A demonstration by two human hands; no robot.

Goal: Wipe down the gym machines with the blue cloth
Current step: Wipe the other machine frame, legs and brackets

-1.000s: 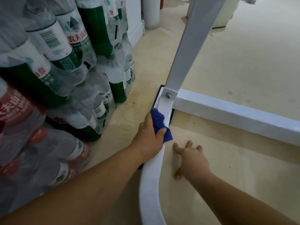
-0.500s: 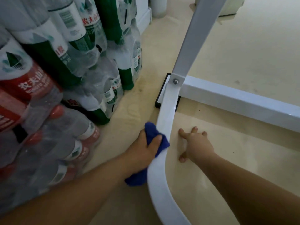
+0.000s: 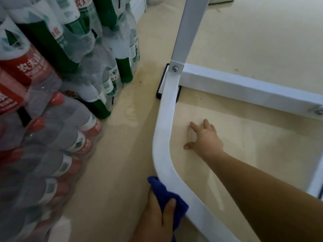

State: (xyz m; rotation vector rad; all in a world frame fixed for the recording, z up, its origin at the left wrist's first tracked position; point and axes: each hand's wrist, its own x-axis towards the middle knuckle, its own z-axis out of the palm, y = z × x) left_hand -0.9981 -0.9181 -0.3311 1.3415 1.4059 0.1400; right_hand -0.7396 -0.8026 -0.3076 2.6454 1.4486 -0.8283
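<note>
Packs of bottled water (image 3: 52,84) fill the left side, stacked and shrink-wrapped in clear plastic. The upper bottles carry green and white labels; the lower ones have red labels and red caps. They stand on a pale beige floor (image 3: 122,154), which shows faint stains just beside the packs.

Right of the packs, at the bottom centre, the left hand (image 3: 157,219) comes up from the lower edge. It grips the blue cloth (image 3: 164,194), with the thumb lying across the top of the bunched fabric and pressing it to the outer, left edge of a curved white bar (image 3: 164,137). The cloth touches the bar just below its bend, and one corner of it sticks up beyond the hand.

The curved white bar is part of a gym machine's frame. From the lower right it sweeps up and left, bends, then runs straight away to a black foot pad (image 3: 160,92) on the floor. A bolt (image 3: 175,68) fastens it there, at the corner where a white upright post (image 3: 190,28) rises, leaning right, out of the top of the view.

Inside the bend of the bar, the right hand (image 3: 205,138) rests flat on the floor, palm down, fingers straight and spread, holding nothing. It lies near the bar but apart from it. Its bare forearm stretches in from the lower right corner.

A white square beam (image 3: 244,88) runs along the floor from the bolted corner toward the right edge, where a second bolt (image 3: 318,111) shows, blurred. Below it, another white piece of frame (image 3: 316,180) is cut off by the right edge.
</note>
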